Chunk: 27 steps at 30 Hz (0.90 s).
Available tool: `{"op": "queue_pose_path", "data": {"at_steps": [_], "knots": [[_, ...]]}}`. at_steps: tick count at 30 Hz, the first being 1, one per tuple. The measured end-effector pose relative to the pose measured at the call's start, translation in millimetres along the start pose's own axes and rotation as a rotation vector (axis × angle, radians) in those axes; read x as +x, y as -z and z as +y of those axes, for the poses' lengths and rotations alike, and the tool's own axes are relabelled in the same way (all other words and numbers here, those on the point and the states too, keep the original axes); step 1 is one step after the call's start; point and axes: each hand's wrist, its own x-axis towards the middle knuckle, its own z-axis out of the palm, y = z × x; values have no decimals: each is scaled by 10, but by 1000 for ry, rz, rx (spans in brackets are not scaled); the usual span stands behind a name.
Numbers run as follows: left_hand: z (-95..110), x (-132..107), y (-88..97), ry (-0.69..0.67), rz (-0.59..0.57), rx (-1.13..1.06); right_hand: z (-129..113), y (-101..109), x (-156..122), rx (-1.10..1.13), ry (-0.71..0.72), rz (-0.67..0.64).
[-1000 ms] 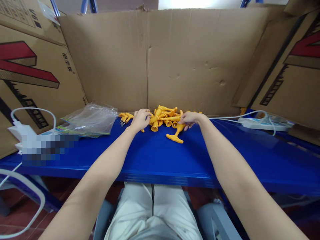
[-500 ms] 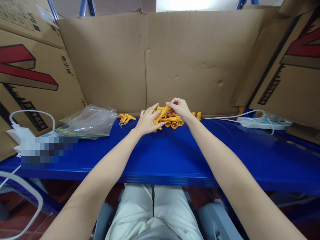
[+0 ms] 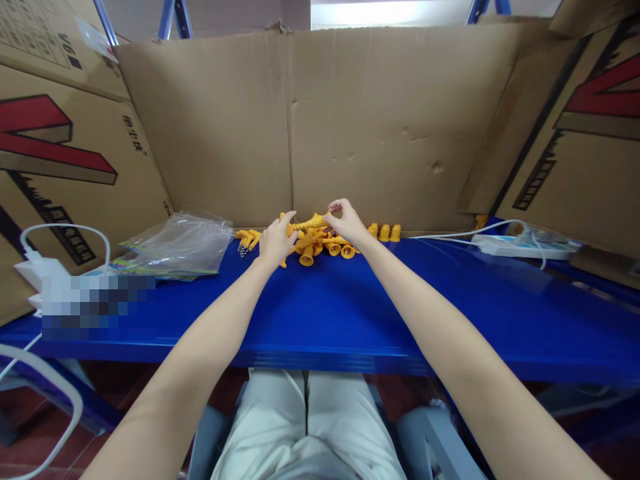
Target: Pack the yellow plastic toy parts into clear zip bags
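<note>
A long yellow plastic piece with a ridged, flared end [image 3: 313, 222] is raised just over a pile of yellow parts. My left hand [image 3: 275, 241] is closed around its left end, palm down. At the other end, the thumb and fingers of my right hand [image 3: 346, 221] pinch it. Beneath both hands lies the pile of yellow plastic parts [image 3: 307, 257], several with round, bell-like open ends facing me. My fingers hide some of the pile. Left of my left hand are yellow T-shaped handles [image 3: 247, 237] with small metal coils or chains.
Three small yellow caps [image 3: 384, 233] stand right of the pile. Clear plastic bags [image 3: 180, 243] lie at the left. A white power strip [image 3: 525, 245] with cables is at the right. Cardboard [image 3: 380, 127] walls the back of the blue table [image 3: 340, 313].
My left hand has moved left and closed on the yellow piece, which now lies nearly level. My right hand has shifted slightly left, uncovering the caps.
</note>
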Motion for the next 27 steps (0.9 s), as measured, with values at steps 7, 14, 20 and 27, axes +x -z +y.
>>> {"op": "queue_pose_path", "data": {"at_steps": [7, 14, 20, 27], "knots": [[-11, -2, -21, -67, -69, 72, 15, 3, -91, -646, 255, -308], [-6, 15, -51, -44, -132, -27, -25, 5, -168, -954, 481, -202], [-12, -3, -17, -10, -157, 47, -28, -18, -194, -909, 406, -294], [-17, -7, -11, -10, -149, 96, 20, -27, -178, -919, 394, -336]]}}
